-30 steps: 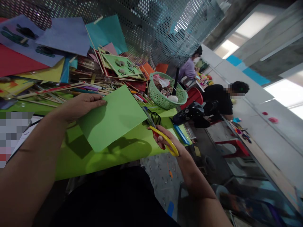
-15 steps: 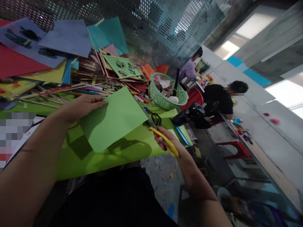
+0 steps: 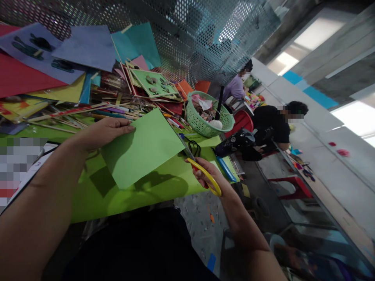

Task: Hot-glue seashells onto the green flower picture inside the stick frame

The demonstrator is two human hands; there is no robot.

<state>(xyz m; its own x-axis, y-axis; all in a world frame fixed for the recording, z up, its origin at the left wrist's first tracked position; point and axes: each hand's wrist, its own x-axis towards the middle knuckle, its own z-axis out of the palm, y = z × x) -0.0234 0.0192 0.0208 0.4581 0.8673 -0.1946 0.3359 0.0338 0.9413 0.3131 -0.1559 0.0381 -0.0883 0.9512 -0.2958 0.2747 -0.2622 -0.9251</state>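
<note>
My left hand pinches the left edge of a sheet of green paper, thumb on top. The sheet is held tilted above the bright green table cover and throws a shadow on it. In my right hand is a pair of scissors with yellow and red handles, the fingers wrapped through them. The scissor blades lie at the right edge of the green paper, pointing up and left along it. Whether the blades are parted is hard to see.
A green basket of scraps stands beyond the paper. Sticks, pens and coloured sheets, among them a purple sheet, pile up at the back left before a perforated metal panel. A blue object lies right. Two people sit farther off.
The view has shifted very slightly. Both hands, the green paper and the scissors hold nearly the same positions as before.
</note>
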